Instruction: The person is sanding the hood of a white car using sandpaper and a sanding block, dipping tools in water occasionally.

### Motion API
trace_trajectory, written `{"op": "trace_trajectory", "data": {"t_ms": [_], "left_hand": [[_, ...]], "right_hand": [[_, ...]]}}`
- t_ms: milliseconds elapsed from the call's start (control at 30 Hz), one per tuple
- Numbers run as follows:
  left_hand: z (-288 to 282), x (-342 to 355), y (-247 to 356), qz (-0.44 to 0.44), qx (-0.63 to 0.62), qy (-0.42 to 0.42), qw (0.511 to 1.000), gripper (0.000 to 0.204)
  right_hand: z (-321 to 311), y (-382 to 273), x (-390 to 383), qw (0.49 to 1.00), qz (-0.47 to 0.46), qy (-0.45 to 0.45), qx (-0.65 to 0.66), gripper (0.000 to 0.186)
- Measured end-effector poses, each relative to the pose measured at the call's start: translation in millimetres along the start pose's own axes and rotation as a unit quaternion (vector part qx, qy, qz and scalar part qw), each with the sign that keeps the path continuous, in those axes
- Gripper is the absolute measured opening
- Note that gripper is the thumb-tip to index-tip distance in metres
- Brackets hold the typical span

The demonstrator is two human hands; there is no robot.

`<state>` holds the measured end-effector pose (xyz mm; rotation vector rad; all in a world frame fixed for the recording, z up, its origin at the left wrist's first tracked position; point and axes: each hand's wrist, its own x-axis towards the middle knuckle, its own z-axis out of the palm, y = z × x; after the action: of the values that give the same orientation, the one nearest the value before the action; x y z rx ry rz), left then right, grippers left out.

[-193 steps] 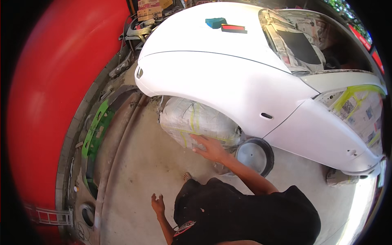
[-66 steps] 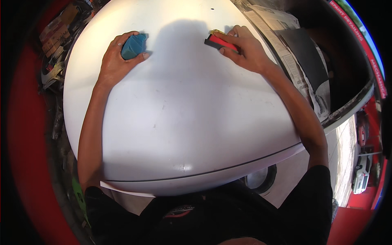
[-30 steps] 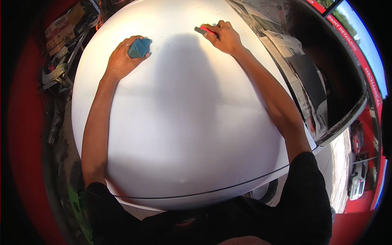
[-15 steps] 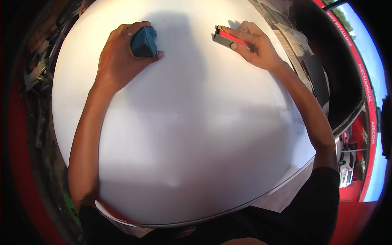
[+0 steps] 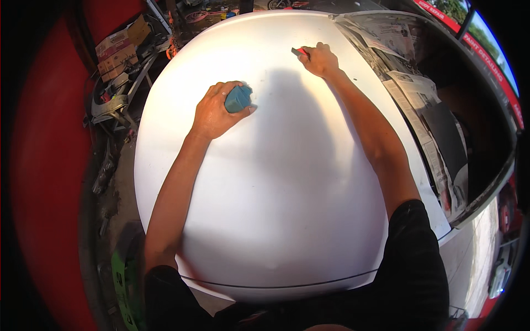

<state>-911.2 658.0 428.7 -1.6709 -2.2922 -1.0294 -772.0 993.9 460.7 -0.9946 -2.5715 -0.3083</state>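
Note:
My left hand (image 5: 215, 113) grips a faceted blue block (image 5: 238, 99) on the white car bonnet (image 5: 248, 187), fingers curled over its far side and thumb along the near side. Farther forward and to the right, my right hand (image 5: 323, 62) closes around a small red and black block (image 5: 300, 52) on the same panel, partly hiding it. Both forearms stretch across the bonnet from the lower edge, and a soft shadow falls on the paint between them.
Newspaper masking (image 5: 419, 105) and a dark sheet (image 5: 441, 143) line the windscreen opening at right. On the left stand cardboard boxes (image 5: 116, 58), piled parts (image 5: 110, 105), a green part (image 5: 124, 287) and a red wall (image 5: 49, 182). The bonnet's edge curves below me.
The blocks lay on the bonnet 6.4 seconds ago; both are now in my hands. Since half a second ago the view has shifted and my hands appear closer together, the right one farther forward.

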Motion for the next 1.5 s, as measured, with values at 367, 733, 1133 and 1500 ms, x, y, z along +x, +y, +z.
{"op": "trace_trajectory", "data": {"t_ms": [367, 733, 1133, 1500], "left_hand": [[1, -11, 4, -0.050, -0.230, -0.064, 0.970, 0.048], [-13, -22, -4, 0.089, -0.075, 0.025, 0.993, 0.062], [-4, -13, -38, -0.048, -0.066, 0.058, 0.995, 0.064], [5, -4, -8, -0.030, -0.077, 0.039, 0.996, 0.064]], "right_hand": [[-150, -29, -279, 0.957, -0.234, -0.088, 0.148, 0.048], [20, -18, 73, 0.997, -0.049, -0.002, 0.067, 0.046], [-71, -91, -153, 0.978, -0.184, -0.010, 0.095, 0.046], [-79, -59, -128, 0.967, -0.238, -0.042, 0.082, 0.043]]}}
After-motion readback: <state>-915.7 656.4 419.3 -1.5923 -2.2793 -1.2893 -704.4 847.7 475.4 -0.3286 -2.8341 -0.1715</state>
